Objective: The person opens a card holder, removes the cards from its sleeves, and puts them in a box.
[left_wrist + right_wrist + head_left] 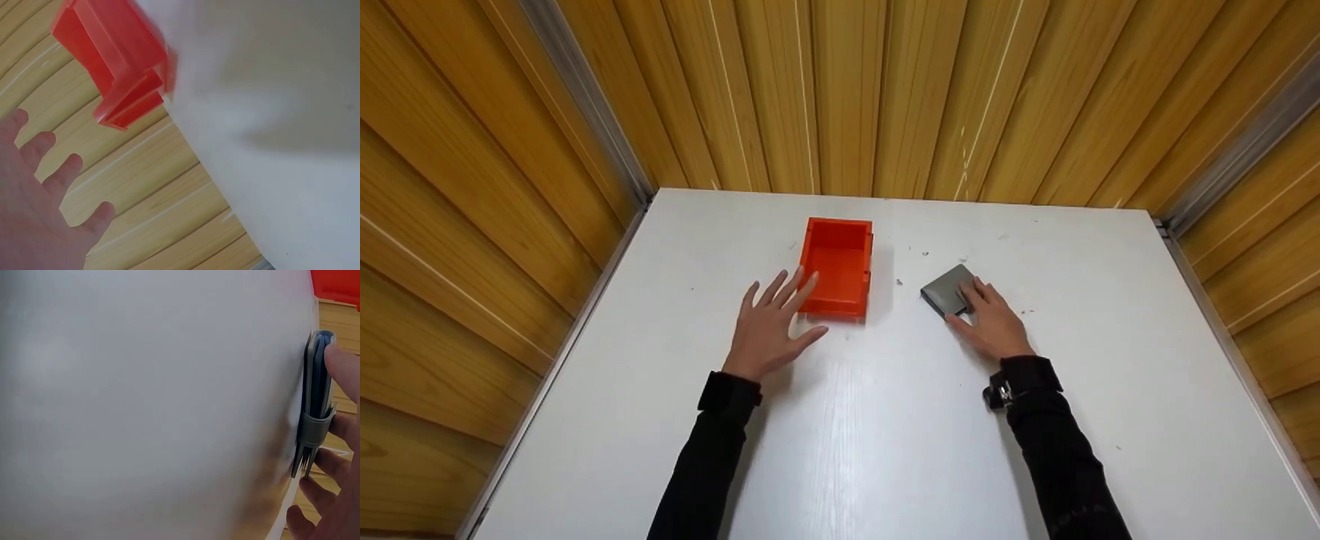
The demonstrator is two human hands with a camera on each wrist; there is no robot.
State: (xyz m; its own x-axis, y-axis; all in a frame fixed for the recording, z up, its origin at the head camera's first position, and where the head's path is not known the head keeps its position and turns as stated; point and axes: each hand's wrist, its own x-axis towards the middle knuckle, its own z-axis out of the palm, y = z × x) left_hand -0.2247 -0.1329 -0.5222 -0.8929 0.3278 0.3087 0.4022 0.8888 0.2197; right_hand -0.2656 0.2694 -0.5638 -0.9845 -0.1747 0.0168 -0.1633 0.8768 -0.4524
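A grey folded wallet [947, 289] lies on the table. Its edge, with a strap [314, 430] and layered inserts, faces the right wrist camera. My right hand [996, 328] is over the wallet's right side, fingertips [966, 288] on its top and thumb at the near corner. In the right wrist view the fingers are slightly bent and spread. My left hand [769, 335] hovers with spread fingers, holding nothing, at the near left of an orange-red plastic bin [851, 309]. The bin's inside shows no contents; two fingers overlap its left edge in the head view.
The white table [840, 435] carries small dark specks near the wallet. Wood-look panels [847, 97] rise behind it and on both sides, with metal posts at the back corners. Black wrist straps [1030, 373] with a camera sit over dark sleeves.
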